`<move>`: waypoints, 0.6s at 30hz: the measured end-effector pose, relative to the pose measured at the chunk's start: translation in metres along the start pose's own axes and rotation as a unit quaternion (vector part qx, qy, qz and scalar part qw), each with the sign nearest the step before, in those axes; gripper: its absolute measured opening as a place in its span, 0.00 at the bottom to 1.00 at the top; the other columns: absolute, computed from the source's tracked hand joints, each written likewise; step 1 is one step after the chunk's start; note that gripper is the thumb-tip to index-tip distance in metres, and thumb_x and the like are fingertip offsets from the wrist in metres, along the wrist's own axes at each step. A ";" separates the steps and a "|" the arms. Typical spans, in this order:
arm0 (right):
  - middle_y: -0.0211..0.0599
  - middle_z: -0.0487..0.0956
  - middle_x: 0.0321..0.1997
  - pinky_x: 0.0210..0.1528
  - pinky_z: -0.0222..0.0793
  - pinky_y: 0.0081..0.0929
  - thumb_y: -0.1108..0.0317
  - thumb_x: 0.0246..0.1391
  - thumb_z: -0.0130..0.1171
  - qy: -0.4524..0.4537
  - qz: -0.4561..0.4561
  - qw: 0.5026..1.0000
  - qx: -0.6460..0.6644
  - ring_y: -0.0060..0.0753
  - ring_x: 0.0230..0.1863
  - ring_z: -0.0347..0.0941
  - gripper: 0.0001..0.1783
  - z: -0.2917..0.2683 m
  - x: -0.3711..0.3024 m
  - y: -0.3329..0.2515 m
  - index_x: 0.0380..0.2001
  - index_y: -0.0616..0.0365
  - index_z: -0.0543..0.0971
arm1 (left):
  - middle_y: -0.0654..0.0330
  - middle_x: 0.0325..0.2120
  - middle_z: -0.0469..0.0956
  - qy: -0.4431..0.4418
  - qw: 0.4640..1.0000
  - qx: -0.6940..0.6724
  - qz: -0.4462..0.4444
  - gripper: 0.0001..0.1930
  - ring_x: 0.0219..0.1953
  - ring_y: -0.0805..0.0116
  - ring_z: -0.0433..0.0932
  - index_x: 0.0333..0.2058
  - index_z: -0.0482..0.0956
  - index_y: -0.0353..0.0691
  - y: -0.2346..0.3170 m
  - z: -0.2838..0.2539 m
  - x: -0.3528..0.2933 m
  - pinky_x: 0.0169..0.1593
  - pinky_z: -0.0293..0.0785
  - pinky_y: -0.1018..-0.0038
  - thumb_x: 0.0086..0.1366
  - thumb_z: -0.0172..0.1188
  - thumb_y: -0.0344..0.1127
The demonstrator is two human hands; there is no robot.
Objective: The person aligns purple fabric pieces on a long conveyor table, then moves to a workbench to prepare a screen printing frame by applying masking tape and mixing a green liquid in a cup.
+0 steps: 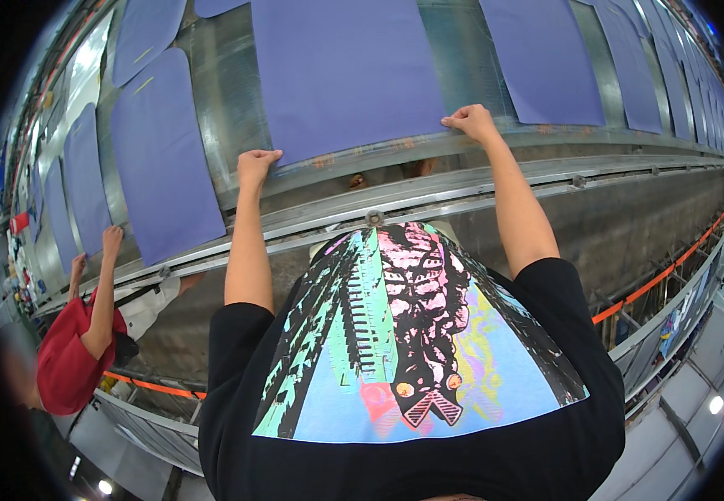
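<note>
A large purple-blue cut fabric panel (pixel 345 75) lies flat on the long glossy table in front of me. At its near left corner is my left hand (pixel 257 167), thumb and fingers pinched together on the edge. My right hand (pixel 472 122) pinches the near right corner in the same way, a little farther from me. Both arms reach forward, and the panel's near edge runs between the two hands. The far end of the panel passes out of the picture at the top.
More purple-blue panels (pixel 161 159) lie along the table (pixel 462 67) on both sides. A metal rail (pixel 378 203) follows its near edge. At the left, a co-worker in a red shirt (pixel 78 359) reaches to another panel. Orange-striped railings (pixel 662 267) stand behind me.
</note>
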State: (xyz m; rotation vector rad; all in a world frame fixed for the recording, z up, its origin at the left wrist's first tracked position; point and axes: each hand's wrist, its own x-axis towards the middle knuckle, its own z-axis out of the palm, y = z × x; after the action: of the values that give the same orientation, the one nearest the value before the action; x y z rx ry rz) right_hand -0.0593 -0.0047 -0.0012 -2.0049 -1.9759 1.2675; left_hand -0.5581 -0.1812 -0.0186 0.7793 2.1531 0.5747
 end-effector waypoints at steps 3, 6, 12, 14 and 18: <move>0.41 0.84 0.25 0.38 0.74 0.35 0.49 0.42 0.78 -0.003 0.002 1.000 -0.001 0.36 0.29 0.79 0.23 0.000 -0.001 -0.003 0.27 0.60 0.87 | 0.52 0.31 0.87 0.001 1.000 0.000 0.006 0.17 0.36 0.65 0.83 0.30 0.89 0.36 -0.001 -0.003 0.000 0.45 0.75 0.70 0.50 0.79 0.44; 0.35 0.80 0.22 0.34 0.70 0.31 0.50 0.44 0.77 -0.005 -0.003 1.000 0.000 0.29 0.26 0.74 0.22 0.000 -0.003 -0.004 0.26 0.61 0.86 | 0.52 0.31 0.87 0.001 1.000 0.008 0.000 0.17 0.35 0.65 0.83 0.30 0.89 0.36 0.005 -0.003 -0.003 0.44 0.75 0.70 0.50 0.79 0.44; 0.32 0.79 0.20 0.32 0.68 0.29 0.50 0.45 0.77 -0.011 0.003 1.000 0.012 0.25 0.25 0.71 0.22 0.000 -0.006 -0.006 0.26 0.61 0.86 | 0.55 0.28 0.86 0.014 1.000 0.013 -0.008 0.16 0.33 0.66 0.82 0.29 0.89 0.36 0.010 -0.003 -0.010 0.41 0.75 0.69 0.51 0.78 0.44; 0.32 0.80 0.21 0.33 0.69 0.29 0.49 0.45 0.77 -0.009 -0.001 1.000 0.012 0.25 0.26 0.72 0.22 0.000 -0.002 0.001 0.26 0.60 0.86 | 0.56 0.27 0.86 0.016 1.000 0.006 0.002 0.16 0.31 0.68 0.81 0.29 0.89 0.36 0.010 0.001 -0.007 0.40 0.75 0.69 0.51 0.78 0.43; 0.35 0.84 0.25 0.36 0.73 0.30 0.47 0.44 0.77 -0.007 -0.007 1.000 -0.025 0.29 0.28 0.77 0.24 0.001 0.003 0.006 0.28 0.59 0.88 | 0.59 0.23 0.85 0.016 0.999 -0.006 0.040 0.14 0.27 0.72 0.78 0.28 0.89 0.35 0.007 0.000 -0.005 0.36 0.72 0.71 0.50 0.79 0.41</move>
State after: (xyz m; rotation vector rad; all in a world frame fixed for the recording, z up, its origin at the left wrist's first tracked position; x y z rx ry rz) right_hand -0.0557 -0.0042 -0.0066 -2.0058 -2.0432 1.2461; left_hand -0.5527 -0.1797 -0.0116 0.8582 2.1545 0.6442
